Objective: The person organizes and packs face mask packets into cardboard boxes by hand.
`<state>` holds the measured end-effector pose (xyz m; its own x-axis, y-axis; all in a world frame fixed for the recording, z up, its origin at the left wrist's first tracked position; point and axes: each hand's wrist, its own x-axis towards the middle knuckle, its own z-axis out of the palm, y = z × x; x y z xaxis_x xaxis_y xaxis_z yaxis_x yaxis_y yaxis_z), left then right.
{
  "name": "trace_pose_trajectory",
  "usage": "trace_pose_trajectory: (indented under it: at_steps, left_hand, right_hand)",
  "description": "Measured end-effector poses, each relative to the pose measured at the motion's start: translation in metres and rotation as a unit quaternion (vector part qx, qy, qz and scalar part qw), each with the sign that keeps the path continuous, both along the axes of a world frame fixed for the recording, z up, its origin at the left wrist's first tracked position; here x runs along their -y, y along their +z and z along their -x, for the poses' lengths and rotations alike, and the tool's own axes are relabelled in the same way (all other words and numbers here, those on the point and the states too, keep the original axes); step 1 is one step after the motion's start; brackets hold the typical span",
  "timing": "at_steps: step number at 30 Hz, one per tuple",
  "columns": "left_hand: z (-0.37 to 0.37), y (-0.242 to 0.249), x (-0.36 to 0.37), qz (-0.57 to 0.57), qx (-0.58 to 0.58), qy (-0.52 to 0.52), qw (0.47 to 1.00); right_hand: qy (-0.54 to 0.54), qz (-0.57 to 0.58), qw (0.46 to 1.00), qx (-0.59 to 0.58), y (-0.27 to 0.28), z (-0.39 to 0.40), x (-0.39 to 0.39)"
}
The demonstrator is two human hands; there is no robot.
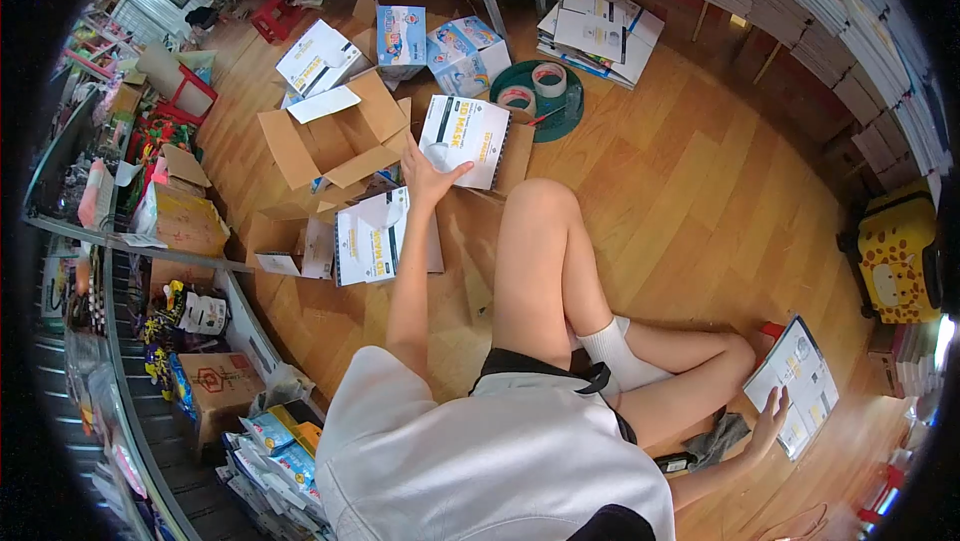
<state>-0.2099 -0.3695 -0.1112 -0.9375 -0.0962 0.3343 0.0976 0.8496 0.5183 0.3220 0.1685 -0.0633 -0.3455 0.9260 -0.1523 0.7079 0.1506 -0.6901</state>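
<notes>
A white box printed "5D MASK" [466, 137] stands before me near the open cartons. My left hand [432, 173] grips its lower left corner, the thumb on the printed face and the fingers along the left side. Far to my right, my right hand [770, 425] lies with spread fingers against a flat, white printed cardboard piece [798, 381] on the floor beside my knee. Another white mask box [372, 237] rests just below my left hand, partly behind my forearm.
An open brown carton [345, 131] and a smaller one [290, 241] lie at left. Tape rolls [549, 80] sit on a green round tray [566, 127]. Flattened boxes [600, 31] are piled behind it. Metal shelving [120, 341] borders the left; a yellow giraffe suitcase [897, 251] stands right.
</notes>
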Motion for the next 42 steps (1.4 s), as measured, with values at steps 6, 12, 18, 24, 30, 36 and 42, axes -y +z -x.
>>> trace_pose_trajectory:
  at_steps: [6, 12, 18, 24, 30, 36, 42]
  left_hand:
    - [0.028, -0.022, 0.003, 0.025, 0.136, 0.011, 0.990]
    - [0.001, -0.004, -0.011, 0.010, 0.057, 0.008, 0.998]
    - [-0.035, 0.083, -0.038, 0.053, -0.137, -0.101, 0.984]
    - [-0.078, 0.195, -0.092, 0.044, -0.274, -0.332, 0.901]
    - [-0.128, 0.204, -0.172, 0.139, -0.419, -0.552, 0.707]
    - [-0.160, 0.183, -0.220, 0.122, -0.409, -0.694, 0.580]
    - [-0.173, 0.166, -0.241, 0.099, -0.294, -0.728, 0.611]
  right_hand:
    - [0.037, -0.026, 0.998, -0.032, 0.022, 0.027, 0.020]
    - [0.072, -0.072, 0.995, -0.021, 0.000, 0.026, 0.021]
    - [0.114, -0.003, 0.989, -0.092, 0.046, 0.067, 0.054]
    - [0.173, 0.078, 0.930, -0.316, 0.110, 0.114, 0.087]
    - [0.235, -0.028, 0.900, -0.367, 0.164, 0.139, 0.103]
    - [0.220, 0.165, 0.912, -0.303, 0.150, 0.114, 0.102]
    - [0.163, 0.257, 0.902, -0.307, 0.131, 0.095, 0.107]
